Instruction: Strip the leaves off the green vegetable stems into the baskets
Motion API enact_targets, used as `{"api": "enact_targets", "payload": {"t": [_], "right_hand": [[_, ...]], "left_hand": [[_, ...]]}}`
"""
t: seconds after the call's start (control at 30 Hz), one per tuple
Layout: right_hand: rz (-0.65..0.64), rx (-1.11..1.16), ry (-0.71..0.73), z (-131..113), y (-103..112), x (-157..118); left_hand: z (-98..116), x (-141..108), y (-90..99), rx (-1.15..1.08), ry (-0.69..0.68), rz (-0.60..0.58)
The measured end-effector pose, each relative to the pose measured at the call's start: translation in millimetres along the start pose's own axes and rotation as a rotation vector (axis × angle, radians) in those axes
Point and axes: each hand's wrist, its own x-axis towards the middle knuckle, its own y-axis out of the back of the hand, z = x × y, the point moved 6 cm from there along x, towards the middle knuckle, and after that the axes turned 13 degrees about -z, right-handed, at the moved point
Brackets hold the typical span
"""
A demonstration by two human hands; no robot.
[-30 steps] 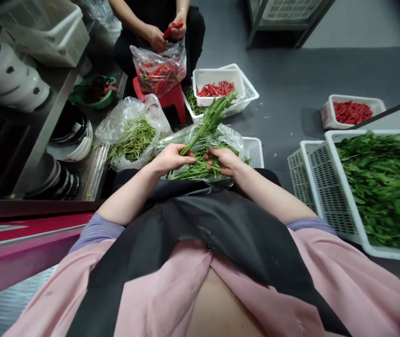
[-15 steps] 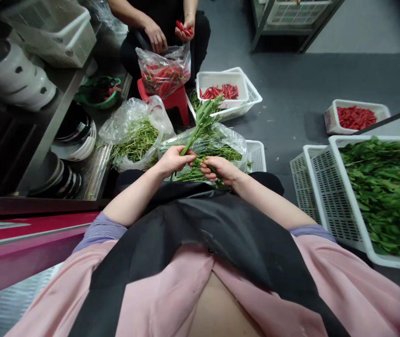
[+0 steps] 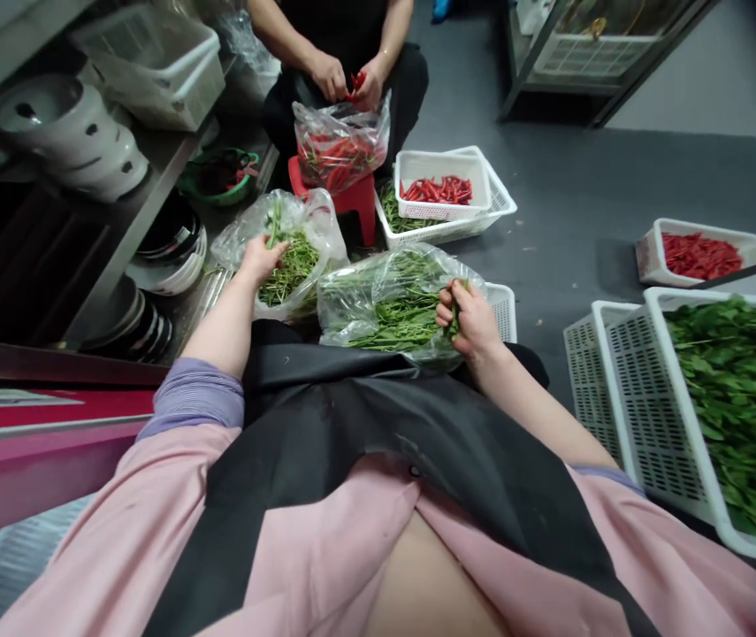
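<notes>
Grey floor [image 3: 569, 195]; clear bag [image 3: 355, 296] of greens [image 3: 408, 323], white basket [image 3: 442, 211] of chilies [image 3: 437, 189]

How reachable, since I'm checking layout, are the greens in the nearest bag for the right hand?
Probably yes: the greens look partly uncovered in the bag beside the right hand, though that hand holds greenery.

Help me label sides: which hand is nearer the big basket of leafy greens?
Right hand, left of the basket; the left hand is farther left, by the bagged stems.
</notes>
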Motion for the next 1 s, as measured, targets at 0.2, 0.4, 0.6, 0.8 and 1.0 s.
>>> {"api": "enact_targets", "payload": {"t": [0.2, 0.4, 0.6, 0.8, 1.0], "right_hand": [[-0.135, -0.122, -0.085, 12.2, -20.6, -11.0], [-0.092, -0.644, 0.201, -25.5, -33.5, -17.8], [-0.034, -1.228, 0.539, -68.4, -47.6, -31.4], [-0.020, -1.673, 0.467, -74.5, -41.1, -19.4], [-0.059, -1.695, 0.448, -64.4, -28.9, -13.4]], "left_hand": [[17.8, -22.6, -19.2, -0.309, -0.081, -0.186], [70.2, -104.4, -74.1, -0.658, -0.222, -0.621], [93.4, -143.5, -111.7, -0.671, -0.148, -0.867], [101.0, -155.3, -128.7, -0.690, -0.094, -1.003], [102.0, -154.5, -133.7, -0.731, -0.092, -0.991]]}}
